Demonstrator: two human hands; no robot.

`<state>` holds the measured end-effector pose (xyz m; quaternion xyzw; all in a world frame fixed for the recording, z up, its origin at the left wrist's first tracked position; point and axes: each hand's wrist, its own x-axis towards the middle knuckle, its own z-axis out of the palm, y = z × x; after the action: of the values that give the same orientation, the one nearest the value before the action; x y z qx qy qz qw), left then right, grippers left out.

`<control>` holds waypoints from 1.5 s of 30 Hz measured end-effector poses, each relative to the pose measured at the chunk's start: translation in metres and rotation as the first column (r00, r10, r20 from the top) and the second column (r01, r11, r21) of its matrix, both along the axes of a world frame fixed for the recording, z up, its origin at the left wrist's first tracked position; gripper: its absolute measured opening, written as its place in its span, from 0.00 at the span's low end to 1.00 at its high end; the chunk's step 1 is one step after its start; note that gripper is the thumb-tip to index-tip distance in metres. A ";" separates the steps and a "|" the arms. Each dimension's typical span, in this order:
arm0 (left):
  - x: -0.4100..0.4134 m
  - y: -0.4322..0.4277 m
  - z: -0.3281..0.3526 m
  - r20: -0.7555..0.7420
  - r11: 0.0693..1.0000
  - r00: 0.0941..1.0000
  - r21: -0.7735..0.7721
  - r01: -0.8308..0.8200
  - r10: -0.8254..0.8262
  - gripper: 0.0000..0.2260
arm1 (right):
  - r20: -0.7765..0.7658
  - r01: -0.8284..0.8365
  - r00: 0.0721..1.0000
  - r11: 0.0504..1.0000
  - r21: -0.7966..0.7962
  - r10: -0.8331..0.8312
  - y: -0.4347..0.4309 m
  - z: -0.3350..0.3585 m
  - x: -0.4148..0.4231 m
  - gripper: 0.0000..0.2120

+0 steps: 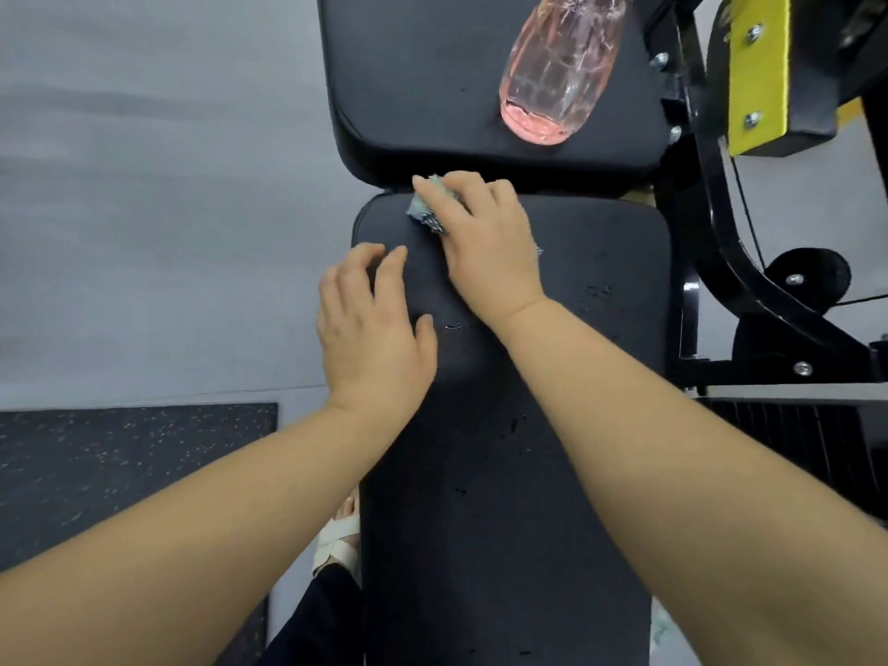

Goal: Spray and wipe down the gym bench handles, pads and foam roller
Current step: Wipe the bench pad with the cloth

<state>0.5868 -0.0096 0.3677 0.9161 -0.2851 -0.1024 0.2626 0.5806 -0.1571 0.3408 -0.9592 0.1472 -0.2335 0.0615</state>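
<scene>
A long black bench pad [591, 262] runs up the middle of the view, with a second black pad [413, 79] beyond it. My right hand [485, 237] presses a crumpled grey-green cloth [425, 209] onto the far left end of the long pad, near the gap between the pads. My left hand [372, 324] rests flat on the pad's left edge, fingers apart, holding nothing. A clear bottle [557, 64] with pink liquid stands on the far pad, its top out of view. Small wet droplets speckle the long pad.
The black machine frame [721, 262] with a yellow plate [759, 69] stands to the right of the bench. Grey floor [158, 209] lies to the left, with a dark speckled mat [120, 468] at lower left. My foot in a white sandal [339, 540] is beside the bench.
</scene>
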 end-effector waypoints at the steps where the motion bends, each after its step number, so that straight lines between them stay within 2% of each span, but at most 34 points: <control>1: -0.004 -0.005 0.000 0.064 0.997 0.995 -0.031 0.075 -0.073 0.24 | -0.004 0.040 0.999 0.999 -0.021 -0.040 -0.019 0.000 -0.014 0.21; 4: -0.013 -0.021 0.001 0.172 0.951 0.935 0.035 0.309 -0.310 0.22 | -0.009 0.351 0.936 0.936 0.026 -0.351 -0.076 0.000 -0.067 0.19; 7: -0.021 -0.044 0.010 0.071 0.884 0.893 0.196 0.424 -0.444 0.27 | -0.015 0.665 0.743 0.734 0.138 -0.670 -0.089 -0.003 -0.087 0.19; 8: -0.021 -0.050 0.011 0.049 0.871 0.890 0.238 0.430 -0.453 0.27 | 0.010 0.723 0.680 0.673 0.154 -0.733 -0.082 -0.007 -0.082 0.19; 9: -0.021 -0.054 0.011 0.060 0.854 0.883 0.290 0.431 -0.466 0.27 | 0.052 0.736 0.661 0.660 0.150 -0.749 -0.069 -0.010 -0.075 0.19; 10: -0.019 -0.055 0.011 0.089 0.835 0.870 0.342 0.431 -0.485 0.26 | 0.089 0.703 0.694 0.700 0.125 -0.714 -0.055 -0.015 -0.070 0.19; 11: -0.018 -0.054 0.009 0.126 0.815 0.851 0.385 0.432 -0.510 0.27 | 0.105 0.623 0.771 0.779 0.080 -0.628 -0.041 -0.019 -0.070 0.19; 13: -0.018 -0.051 0.004 0.142 0.752 0.802 0.472 0.460 -0.580 0.29 | 0.039 0.339 0.940 0.941 -0.004 -0.339 -0.027 -0.026 -0.089 0.20; 15: -0.019 -0.048 0.001 0.139 0.697 0.771 0.547 0.464 -0.621 0.30 | -0.016 0.088 0.996 0.992 -0.093 -0.090 -0.050 -0.024 -0.115 0.21; 16: -0.019 -0.049 0.000 0.149 0.685 0.762 0.569 0.455 -0.630 0.30 | -0.043 0.064 0.997 0.988 -0.139 -0.070 -0.067 -0.022 -0.128 0.22; 18: -0.021 -0.052 0.000 0.158 0.671 0.753 0.594 0.444 -0.638 0.29 | -0.049 0.241 0.967 0.962 -0.128 -0.249 -0.096 -0.021 -0.146 0.23; 19: -0.022 -0.053 0.000 0.152 0.661 0.752 0.607 0.441 -0.641 0.29 | -0.033 0.400 0.915 0.916 -0.035 -0.401 -0.105 -0.019 -0.150 0.23; 21: -0.024 -0.054 0.000 0.147 0.653 0.754 0.621 0.434 -0.641 0.29 | -0.014 0.682 0.714 0.691 0.240 -0.700 -0.104 -0.018 -0.144 0.21; 22: -0.024 -0.054 -0.001 0.145 0.652 0.755 0.624 0.431 -0.639 0.29 | -0.013 0.737 0.638 0.605 0.303 -0.770 -0.092 -0.018 -0.135 0.21; 23: -0.024 -0.054 -0.002 0.139 0.650 0.758 0.625 0.432 -0.637 0.29 | 0.006 0.747 0.625 0.599 0.288 -0.781 -0.076 -0.019 -0.125 0.21; 24: -0.024 -0.053 -0.002 0.137 0.652 0.760 0.622 0.434 -0.636 0.29 | 0.042 0.705 0.676 0.663 0.252 -0.735 -0.056 -0.020 -0.116 0.21; 25: -0.023 -0.053 -0.003 0.141 0.661 0.761 0.611 0.437 -0.633 0.29 | 0.056 0.620 0.766 0.760 0.196 -0.640 -0.034 -0.022 -0.110 0.22; 27: -0.024 -0.053 -0.004 0.153 0.681 0.767 0.589 0.435 -0.623 0.29 | -0.001 0.347 0.937 0.934 0.089 -0.348 0.001 -0.028 -0.117 0.23; 29: -0.023 -0.053 -0.005 0.158 0.696 0.775 0.572 0.433 -0.612 0.29 | -0.046 0.136 0.990 0.990 -0.021 -0.137 -0.016 -0.028 -0.131 0.23; 30: -0.023 -0.052 -0.006 0.160 0.696 0.773 0.571 0.435 -0.614 0.29 | -0.049 0.143 0.988 0.986 -0.080 -0.147 -0.035 -0.028 -0.136 0.23; 31: -0.023 -0.050 -0.008 0.175 0.698 0.767 0.573 0.431 -0.617 0.29 | -0.036 0.238 0.969 0.965 -0.113 -0.243 -0.054 -0.027 -0.139 0.23; 33: -0.021 -0.049 -0.011 0.244 0.727 0.759 0.559 0.399 -0.604 0.29 | 0.018 0.527 0.849 0.850 -0.005 -0.527 -0.085 -0.018 -0.133 0.23; 35: -0.020 -0.048 -0.016 0.282 0.756 0.760 0.530 0.385 -0.585 0.28 | -0.022 0.738 0.656 0.635 0.230 -0.755 -0.094 -0.007 -0.111 0.21; 36: -0.020 -0.048 -0.020 0.294 0.768 0.759 0.509 0.389 -0.580 0.28 | -0.067 0.801 0.560 0.520 0.297 -0.826 -0.087 -0.005 -0.094 0.20; 37: -0.019 -0.048 -0.022 0.307 0.780 0.757 0.482 0.400 -0.578 0.28 | -0.105 0.823 0.524 0.470 0.319 -0.845 -0.074 -0.003 -0.075 0.19; 38: -0.017 -0.050 -0.021 0.317 0.792 0.755 0.449 0.413 -0.574 0.27 | -0.114 0.804 0.560 0.504 0.316 -0.821 -0.058 0.000 -0.057 0.18; 39: -0.014 -0.050 -0.020 0.321 0.805 0.758 0.410 0.430 -0.568 0.26 | -0.087 0.737 0.655 0.609 0.294 -0.750 -0.040 0.003 -0.042 0.18; 41: -0.005 -0.050 -0.016 0.307 0.831 0.777 0.290 0.474 -0.550 0.21 | -0.070 0.479 0.876 0.842 0.247 -0.477 -0.017 0.002 -0.032 0.18; 42: 0.001 -0.048 -0.013 0.287 0.841 0.791 0.211 0.498 -0.540 0.17 | -0.071 0.351 0.936 0.912 0.213 -0.344 -0.022 0.002 -0.036 0.18; 43: 0.006 -0.043 -0.011 0.255 0.846 0.807 0.129 0.518 -0.533 0.15 | -0.068 0.268 0.963 0.949 0.166 -0.260 -0.035 0.003 -0.043 0.19; 44: 0.011 -0.037 -0.010 0.216 0.850 0.825 0.054 0.524 -0.522 0.15 | -0.072 0.251 0.967 0.962 0.109 -0.244 -0.052 0.005 -0.052 0.20; 45: 0.016 -0.029 -0.011 0.193 0.863 0.847 -0.004 0.506 -0.496 0.16 | -0.084 0.310 0.949 0.947 0.085 -0.303 -0.067 0.008 -0.060 0.20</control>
<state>0.6028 -0.0385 0.3571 0.8081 -0.5399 -0.0740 0.2239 0.5210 -0.2237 0.3487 -0.9280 0.3078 -0.1993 0.0660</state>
